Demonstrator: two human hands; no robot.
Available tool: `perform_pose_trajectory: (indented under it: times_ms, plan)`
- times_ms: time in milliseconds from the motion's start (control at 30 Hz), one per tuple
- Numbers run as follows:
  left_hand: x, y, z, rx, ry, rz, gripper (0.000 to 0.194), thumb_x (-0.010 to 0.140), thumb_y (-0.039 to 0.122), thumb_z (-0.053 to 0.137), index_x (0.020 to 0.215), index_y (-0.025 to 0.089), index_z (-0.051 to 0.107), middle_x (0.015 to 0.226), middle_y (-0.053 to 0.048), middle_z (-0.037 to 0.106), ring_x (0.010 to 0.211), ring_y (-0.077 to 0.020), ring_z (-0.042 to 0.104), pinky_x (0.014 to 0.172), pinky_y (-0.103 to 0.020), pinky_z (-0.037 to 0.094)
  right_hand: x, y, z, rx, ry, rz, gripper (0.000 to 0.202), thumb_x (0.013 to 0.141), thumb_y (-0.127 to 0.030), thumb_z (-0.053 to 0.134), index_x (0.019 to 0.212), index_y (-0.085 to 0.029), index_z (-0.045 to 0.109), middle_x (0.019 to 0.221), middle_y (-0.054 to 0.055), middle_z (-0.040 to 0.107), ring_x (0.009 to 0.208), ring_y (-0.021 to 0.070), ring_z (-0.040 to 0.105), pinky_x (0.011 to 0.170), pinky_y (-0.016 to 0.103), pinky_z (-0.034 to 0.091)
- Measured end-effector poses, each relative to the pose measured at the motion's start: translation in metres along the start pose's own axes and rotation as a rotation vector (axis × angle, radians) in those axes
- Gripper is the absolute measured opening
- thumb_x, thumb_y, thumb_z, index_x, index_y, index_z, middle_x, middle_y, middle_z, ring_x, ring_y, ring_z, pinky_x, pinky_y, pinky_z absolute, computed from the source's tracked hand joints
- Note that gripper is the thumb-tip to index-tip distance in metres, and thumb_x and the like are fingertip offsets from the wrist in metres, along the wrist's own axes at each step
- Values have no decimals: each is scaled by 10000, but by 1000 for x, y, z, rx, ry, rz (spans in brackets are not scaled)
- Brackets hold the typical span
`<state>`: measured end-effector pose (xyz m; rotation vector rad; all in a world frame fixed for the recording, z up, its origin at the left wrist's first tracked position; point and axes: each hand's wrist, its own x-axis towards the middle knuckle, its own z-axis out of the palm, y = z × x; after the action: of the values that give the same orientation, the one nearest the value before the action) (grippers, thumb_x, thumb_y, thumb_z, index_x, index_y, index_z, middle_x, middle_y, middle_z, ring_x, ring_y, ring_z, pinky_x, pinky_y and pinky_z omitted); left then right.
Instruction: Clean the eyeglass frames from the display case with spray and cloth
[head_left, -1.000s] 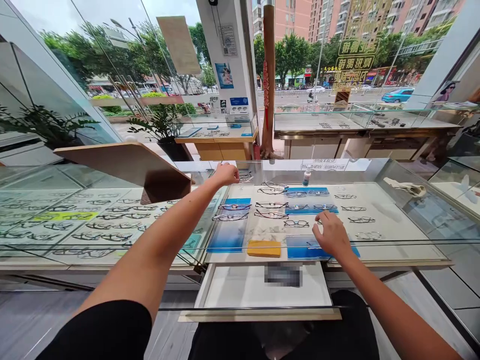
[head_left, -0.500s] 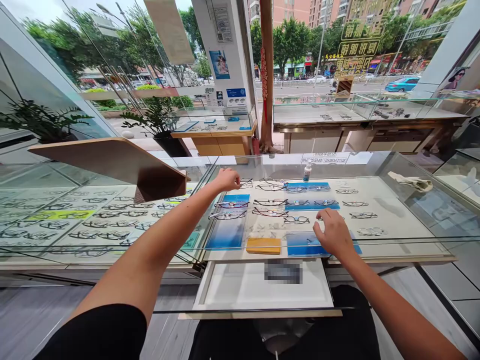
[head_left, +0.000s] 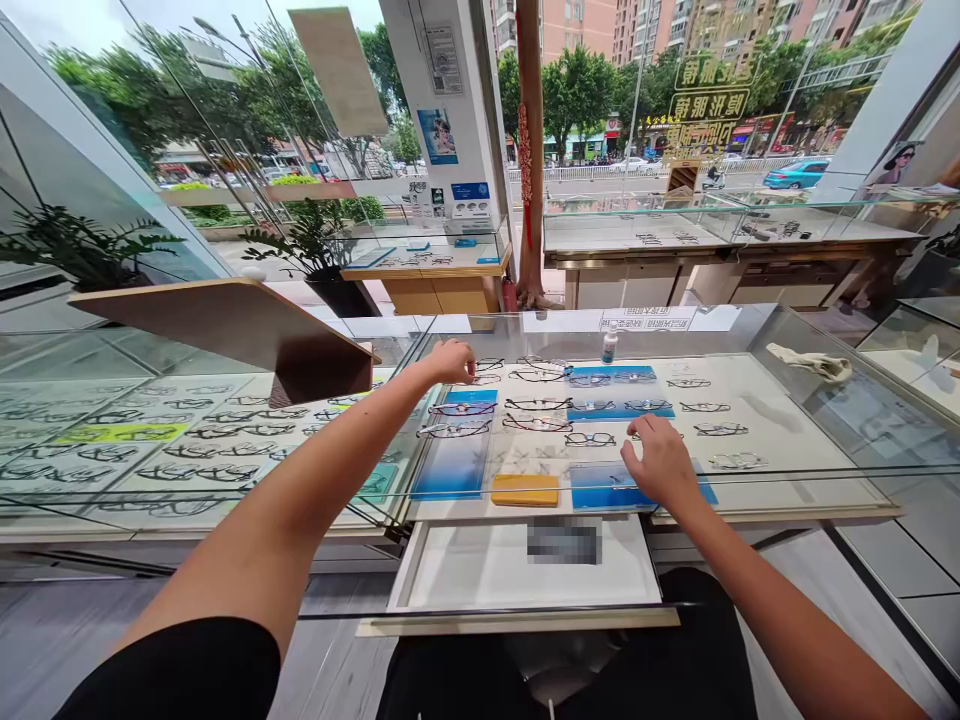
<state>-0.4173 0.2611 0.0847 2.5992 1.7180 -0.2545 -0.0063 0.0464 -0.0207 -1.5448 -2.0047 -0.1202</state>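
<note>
My left hand (head_left: 451, 362) is stretched over the far left part of the glass display case, its fingers bent downward with nothing visible in them. Beside its fingertips lie eyeglasses (head_left: 490, 365). My right hand (head_left: 660, 462) hovers over or rests on the glass nearer to me, thumb and fingers apart and holding nothing I can see. It partly covers a pair of glasses and a blue display card (head_left: 600, 487). Rows of eyeglasses (head_left: 538, 405) lie between the hands inside the case. Whether either hand touches the glass, I cannot tell.
An open white drawer (head_left: 465, 575) juts toward me, with a blurred-out item inside. In the case are a yellow-orange cloth or pouch (head_left: 525, 490) and a small white bottle (head_left: 609, 345). A light cloth (head_left: 810, 362) lies at right. A wooden board (head_left: 225, 315) stands left.
The whole view has shifted slightly. Both hands stay in nearly the same places over the case, and the eyeglasses lie as before.
</note>
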Motion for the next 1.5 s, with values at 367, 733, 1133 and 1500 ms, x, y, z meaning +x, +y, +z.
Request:
perform_pose_trajectory:
  times_ms: [367, 733, 1133, 1500]
  plan:
    - [-54, 29, -21, 7, 176, -66, 356, 849, 417, 675, 1117, 198, 759, 1507, -167, 567, 1393, -388, 457, 1142, -560, 363, 0, 2, -1, 23, -19, 20, 136, 981, -291, 494, 993, -202, 596, 988, 111, 647, 913, 292, 582, 815, 423, 454]
    - [-277, 94, 35, -163, 88, 236, 1263, 619, 874, 760, 1670, 319, 333, 1786, -119, 144, 1633, -440, 146, 1281, -622, 227, 5, 5, -19, 154, -185, 103, 250, 978, -413, 518, 1069, -215, 641, 1192, 137, 682, 1171, 349, 615, 998, 515, 510]
    - [-337, 60, 149, -105, 303, -314, 1505, 499, 830, 789, 1707, 170, 181, 1769, -217, 130, 1634, -468, 82, 1286, -629, 129, -107, -41, -78, 58, -508, -151, 1130, 825, -801, 672, 1707, -328, 146, 1794, 61, 154, 1654, 379, 115, 1322, 598, 212]
    - [-312, 60, 149, -137, 463, -329, 1506, 593, 1013, 573, 1681, 40, 200, 1758, -278, 81, 1632, -485, 32, 1291, -639, 93, -94, -13, -42, -100, -345, -189, 1248, 832, -837, 625, 1724, -212, 16, 1782, 154, 164, 1631, 429, 186, 1307, 627, 227]
